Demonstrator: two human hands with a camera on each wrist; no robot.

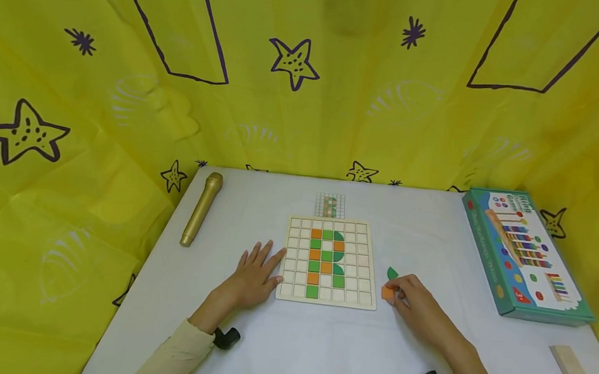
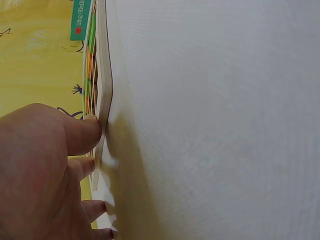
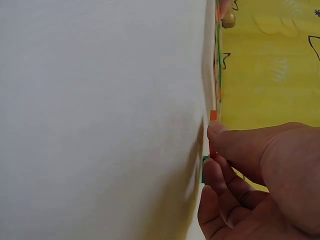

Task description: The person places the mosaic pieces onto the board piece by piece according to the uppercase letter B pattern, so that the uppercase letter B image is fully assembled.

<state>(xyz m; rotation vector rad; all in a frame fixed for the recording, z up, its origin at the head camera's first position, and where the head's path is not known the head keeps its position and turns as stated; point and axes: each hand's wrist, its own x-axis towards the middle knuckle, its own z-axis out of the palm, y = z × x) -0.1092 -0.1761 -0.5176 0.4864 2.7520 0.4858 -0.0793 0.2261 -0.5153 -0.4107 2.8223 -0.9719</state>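
A wooden grid board (image 1: pixel 293 294) lies flat on the table, with orange and green tiles forming a letter R in its cells. My left hand (image 1: pixel 252 277) has its fingers spread on the table, and its thumb and index finger touch the board's left edge. Right of the board, my right hand (image 1: pixel 422 308) pinches an orange square tile (image 1: pixel 388 292) between thumb and fingers. In the right wrist view the orange tile (image 3: pixel 213 115) stands on edge in the pinch. A green quarter-round tile (image 1: pixel 392 273) lies just beyond that hand.
Behind the board lies a small pattern card (image 1: pixel 330 205) with a similar R. A gold microphone-shaped object (image 1: pixel 201 210) is at the left. To the right are a green game box (image 1: pixel 528 258) and a small wooden block (image 1: pixel 570 365). A yellow cloth (image 1: pixel 304 123) hangs behind the table.
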